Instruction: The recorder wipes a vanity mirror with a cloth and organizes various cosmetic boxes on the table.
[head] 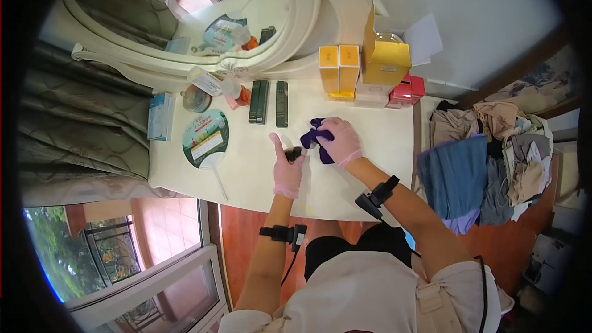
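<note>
My left hand [287, 169], in a thin pink glove, holds a small dark object [293, 153] between thumb and fingers; its kind is not clear. My right hand [341, 141], gloved the same way, grips a bunched dark purple cloth [325, 151] just to the right, above the white tabletop [259, 180]. A narrow gap lies between the small object and the cloth. Beyond my hands a dark green slim box [281, 104] stands apart from a pair of similar boxes [258, 101]. A round hand fan [206, 139] with a white handle lies to the left.
An oval mirror in a cream frame [303, 23] rises at the back. Yellow boxes [339, 71] and red boxes [407, 91] stand back right. A glass jar [196, 98] and blue-white box [158, 116] are back left. Folded clothes [455, 175] are piled right, a curtain [83, 120] hangs left.
</note>
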Available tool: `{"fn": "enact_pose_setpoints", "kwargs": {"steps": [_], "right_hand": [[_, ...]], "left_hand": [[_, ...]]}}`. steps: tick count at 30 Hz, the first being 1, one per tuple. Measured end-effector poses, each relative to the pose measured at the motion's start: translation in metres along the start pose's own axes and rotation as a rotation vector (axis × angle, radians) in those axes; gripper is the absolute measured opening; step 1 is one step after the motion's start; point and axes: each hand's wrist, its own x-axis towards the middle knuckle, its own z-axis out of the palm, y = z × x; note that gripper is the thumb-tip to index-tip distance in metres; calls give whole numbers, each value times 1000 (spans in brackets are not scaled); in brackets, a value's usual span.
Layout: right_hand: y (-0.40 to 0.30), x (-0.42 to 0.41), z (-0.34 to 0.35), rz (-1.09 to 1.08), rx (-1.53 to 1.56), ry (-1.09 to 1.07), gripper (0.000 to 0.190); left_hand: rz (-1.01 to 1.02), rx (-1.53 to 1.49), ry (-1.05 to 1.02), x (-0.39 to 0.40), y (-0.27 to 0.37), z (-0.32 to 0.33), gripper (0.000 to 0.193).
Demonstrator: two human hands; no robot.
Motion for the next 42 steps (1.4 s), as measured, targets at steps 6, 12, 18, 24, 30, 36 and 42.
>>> {"fn": "enact_pose_setpoints", "kwargs": {"steps": [6,12,18,24,30,36,42], "right_hand": [[-45,-15,3,-312,201,70,29],[-16,14,-17,200,345,-376,38],[-36,-11,-23,-97,607,57,31],[-27,-14,2,-382,245,-162,33],[-11,7,4,-62,47,-66,30],[-3,30,-7,-7,-232,32,37],[0,20,0,97,-481,-97,38]], "left_hand": [[127,-586,23,-9,-2,22,84],[184,-132,-96,-35,35,-1,98],[25,52,-40,-16,36,-16,100],[138,-275,-111,-19,28,-6,87],[135,-319,99,-24,9,-26,96],[147,-600,408,27,-26,-49,79],[164,-652,440,69,-57,-65,74]]}}
